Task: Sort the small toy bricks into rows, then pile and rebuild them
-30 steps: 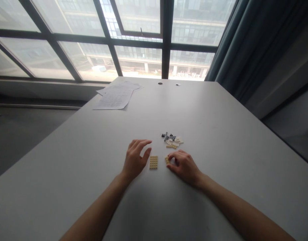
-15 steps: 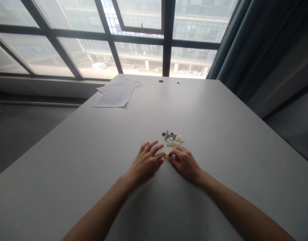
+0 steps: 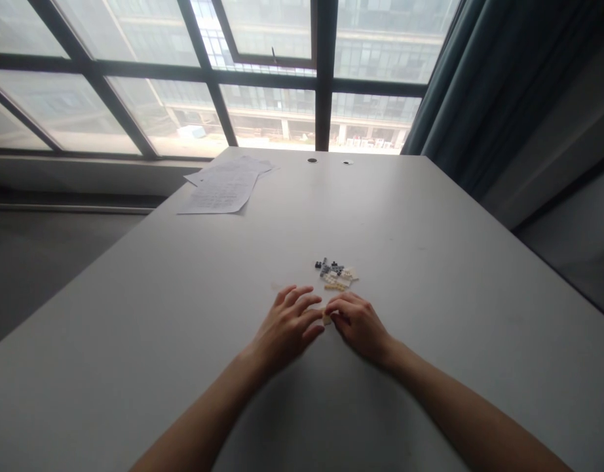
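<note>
Since the earliest frame, the left hand (image 3: 289, 324) has moved in across the table (image 3: 405, 242) toward the right hand (image 3: 358, 321), and the wide tan block that lay flat between them has gone from sight; whether it sits beneath the left hand I cannot tell. Between the fingertips of the two hands is a small tan block (image 3: 326, 319), pinched at its right side by the right hand's thumb and fingers, so that grip is closed on it. The left hand is palm down with its fingers spread and its grip open, the tip of the forefinger right at the block's left edge; whether it touches is too small to tell.

Just beyond the hands lies a loose pile of small pieces: gray pieces (image 3: 324, 269) and a black piece (image 3: 318, 265) toward the left, white pieces (image 3: 348, 275) toward the right, and a yellow strip (image 3: 335, 287) at the near edge. Well apart, near the table's far left corner, printed papers (image 3: 223, 187) overlap. Behind the table is a window (image 3: 267, 108), with a dark curtain (image 3: 444, 111) on the right.
</note>
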### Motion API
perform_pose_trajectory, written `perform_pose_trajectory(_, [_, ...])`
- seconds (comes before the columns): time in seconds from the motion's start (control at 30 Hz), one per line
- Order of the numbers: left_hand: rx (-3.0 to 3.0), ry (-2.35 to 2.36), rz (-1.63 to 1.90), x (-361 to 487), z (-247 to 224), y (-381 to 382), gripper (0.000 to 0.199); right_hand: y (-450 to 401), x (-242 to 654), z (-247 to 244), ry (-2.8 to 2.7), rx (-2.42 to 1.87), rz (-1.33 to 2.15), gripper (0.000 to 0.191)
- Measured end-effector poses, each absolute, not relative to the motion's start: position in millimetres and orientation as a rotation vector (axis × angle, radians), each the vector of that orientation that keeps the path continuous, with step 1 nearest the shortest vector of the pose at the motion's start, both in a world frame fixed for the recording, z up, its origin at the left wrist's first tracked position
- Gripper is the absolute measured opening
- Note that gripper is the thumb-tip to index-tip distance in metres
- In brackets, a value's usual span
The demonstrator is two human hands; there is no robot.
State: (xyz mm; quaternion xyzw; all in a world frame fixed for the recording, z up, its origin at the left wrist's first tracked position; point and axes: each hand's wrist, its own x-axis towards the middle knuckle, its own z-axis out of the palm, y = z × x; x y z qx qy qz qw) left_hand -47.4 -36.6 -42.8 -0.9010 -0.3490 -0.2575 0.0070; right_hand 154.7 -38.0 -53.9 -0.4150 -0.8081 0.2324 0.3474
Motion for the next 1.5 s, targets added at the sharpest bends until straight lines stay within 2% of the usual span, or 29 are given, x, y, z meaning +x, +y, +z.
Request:
perform_pose_trajectory(0.17, [-2.762,-1.217,-0.742,-40,-40,-39,0.031,-34,157,-52,-1.967,-1.239,0.503,0.017])
perform_pose_trajectory(0.47, [-2.813,-1.308,-0.683,-36,-37,-40,0.022,-18,170,-46,-2.007,-1.496,0.295,0.019])
perform_pose_trajectory(0.8, [-2.803,-1.333,-0.707,-41,-39,-40,0.040,-3,174,-43,-2.137,-1.528,0.311,0.019])
perform_pose_trajectory(1.1, [-2.765,-1.307,-0.783,-41,-37,-39,0.036,-14,179,-42,-2.195,-1.485,0.287,0.009])
perform_pose_trajectory(1.5, [-2.776,-1.216,-0.798,-41,-40,-40,0.030,-34,178,-36,-2.316,-1.326,0.326,0.007])
